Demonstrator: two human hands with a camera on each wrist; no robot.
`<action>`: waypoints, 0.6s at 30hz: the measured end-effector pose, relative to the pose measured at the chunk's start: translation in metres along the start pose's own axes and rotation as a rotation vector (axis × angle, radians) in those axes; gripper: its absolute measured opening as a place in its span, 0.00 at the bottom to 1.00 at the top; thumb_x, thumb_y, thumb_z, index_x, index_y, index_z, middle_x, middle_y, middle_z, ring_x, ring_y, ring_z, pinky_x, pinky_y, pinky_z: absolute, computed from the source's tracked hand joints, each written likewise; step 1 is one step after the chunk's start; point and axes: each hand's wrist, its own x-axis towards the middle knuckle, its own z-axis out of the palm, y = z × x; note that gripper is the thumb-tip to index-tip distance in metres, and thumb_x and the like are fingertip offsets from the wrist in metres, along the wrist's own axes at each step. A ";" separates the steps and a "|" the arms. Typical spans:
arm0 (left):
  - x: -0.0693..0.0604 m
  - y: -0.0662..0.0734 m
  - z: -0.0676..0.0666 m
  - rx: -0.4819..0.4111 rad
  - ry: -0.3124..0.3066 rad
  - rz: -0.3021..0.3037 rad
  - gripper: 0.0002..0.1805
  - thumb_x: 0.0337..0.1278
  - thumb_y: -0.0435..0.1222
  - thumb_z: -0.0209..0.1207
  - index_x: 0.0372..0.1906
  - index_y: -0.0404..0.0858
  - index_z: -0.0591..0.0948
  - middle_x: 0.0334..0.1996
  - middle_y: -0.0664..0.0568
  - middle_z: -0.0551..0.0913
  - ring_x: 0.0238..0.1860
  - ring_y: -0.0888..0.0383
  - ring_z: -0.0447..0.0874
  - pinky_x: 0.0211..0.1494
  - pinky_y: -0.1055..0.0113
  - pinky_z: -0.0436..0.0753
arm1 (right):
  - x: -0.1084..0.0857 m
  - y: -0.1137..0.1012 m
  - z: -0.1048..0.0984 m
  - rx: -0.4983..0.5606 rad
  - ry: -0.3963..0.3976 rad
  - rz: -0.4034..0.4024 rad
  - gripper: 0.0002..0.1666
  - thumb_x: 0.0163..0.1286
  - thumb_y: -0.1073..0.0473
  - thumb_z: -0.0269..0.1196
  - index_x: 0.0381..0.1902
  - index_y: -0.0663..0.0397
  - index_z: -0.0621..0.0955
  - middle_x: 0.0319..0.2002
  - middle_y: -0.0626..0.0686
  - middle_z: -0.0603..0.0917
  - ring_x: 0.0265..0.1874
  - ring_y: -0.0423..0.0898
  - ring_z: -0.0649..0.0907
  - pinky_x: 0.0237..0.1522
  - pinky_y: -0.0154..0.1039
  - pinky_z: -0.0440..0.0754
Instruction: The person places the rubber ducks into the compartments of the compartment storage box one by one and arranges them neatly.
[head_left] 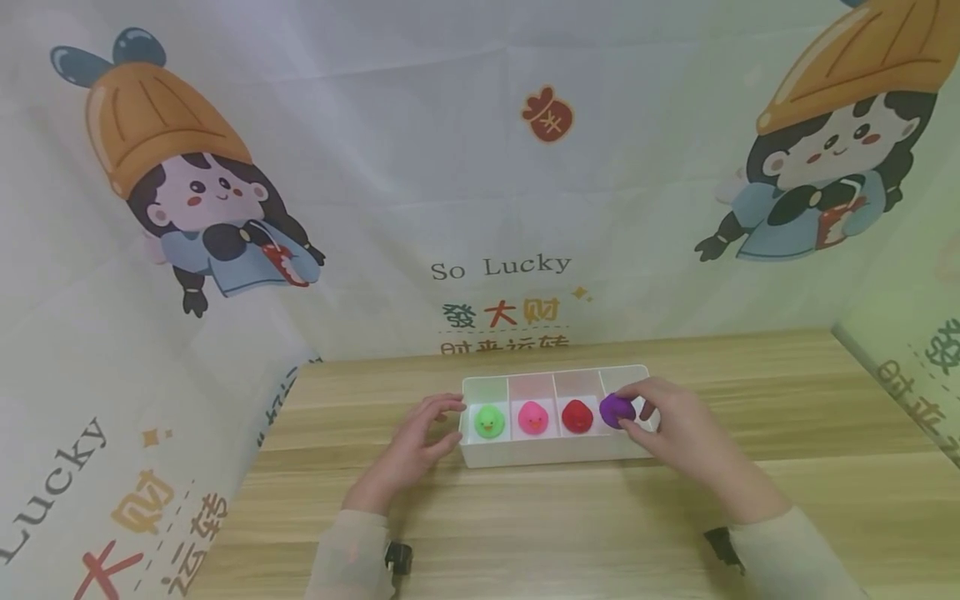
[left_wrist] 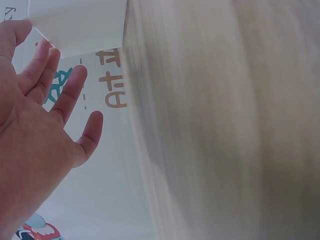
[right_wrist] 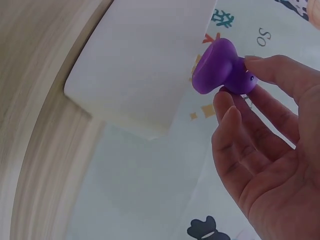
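A white tray (head_left: 555,451) with a row of compartments stands on the table. From the left it holds a green rubber duck (head_left: 489,422), a pink rubber duck (head_left: 533,418) and a red rubber duck (head_left: 577,417), one per compartment. My right hand (head_left: 672,425) pinches a purple rubber duck (right_wrist: 225,70) by its head, between thumb and fingers, above the rightmost compartment. In the right wrist view the duck is tilted, its base turned away from the palm. My left hand (head_left: 415,442) is at the tray's left end, fingers spread and loosely bent, fingertips at the wall.
The wooden tabletop (head_left: 525,525) extends around the tray. Behind it and at both sides hangs a pale printed cloth (head_left: 390,167) with cartoon figures and lettering. A dark strap piece (head_left: 399,557) shows at the left wrist, another (head_left: 722,546) at the right.
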 end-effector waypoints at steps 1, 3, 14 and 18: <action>0.000 0.000 0.000 0.002 -0.002 -0.002 0.23 0.65 0.29 0.64 0.64 0.36 0.76 0.72 0.42 0.72 0.66 0.40 0.76 0.71 0.42 0.76 | 0.000 0.001 -0.001 -0.007 -0.003 0.010 0.17 0.58 0.67 0.76 0.45 0.59 0.86 0.39 0.52 0.89 0.32 0.43 0.82 0.29 0.30 0.81; 0.000 0.001 0.000 0.002 -0.003 -0.006 0.23 0.65 0.29 0.64 0.64 0.36 0.76 0.72 0.43 0.72 0.66 0.40 0.76 0.71 0.42 0.76 | 0.000 0.003 -0.002 -0.024 -0.010 0.031 0.17 0.58 0.66 0.76 0.45 0.59 0.86 0.39 0.52 0.89 0.33 0.43 0.82 0.30 0.31 0.81; 0.000 0.000 0.000 0.003 0.003 -0.008 0.23 0.66 0.30 0.64 0.64 0.37 0.76 0.73 0.43 0.72 0.63 0.42 0.77 0.69 0.42 0.77 | 0.009 0.016 -0.002 -0.059 -0.073 0.095 0.15 0.60 0.65 0.75 0.45 0.60 0.86 0.39 0.53 0.88 0.34 0.46 0.82 0.32 0.32 0.82; 0.000 0.000 0.000 -0.001 -0.001 -0.011 0.23 0.66 0.30 0.64 0.64 0.37 0.76 0.73 0.44 0.72 0.61 0.41 0.78 0.68 0.42 0.78 | 0.013 0.020 0.000 -0.081 -0.101 0.096 0.15 0.60 0.65 0.75 0.45 0.60 0.87 0.38 0.52 0.88 0.34 0.47 0.82 0.34 0.34 0.82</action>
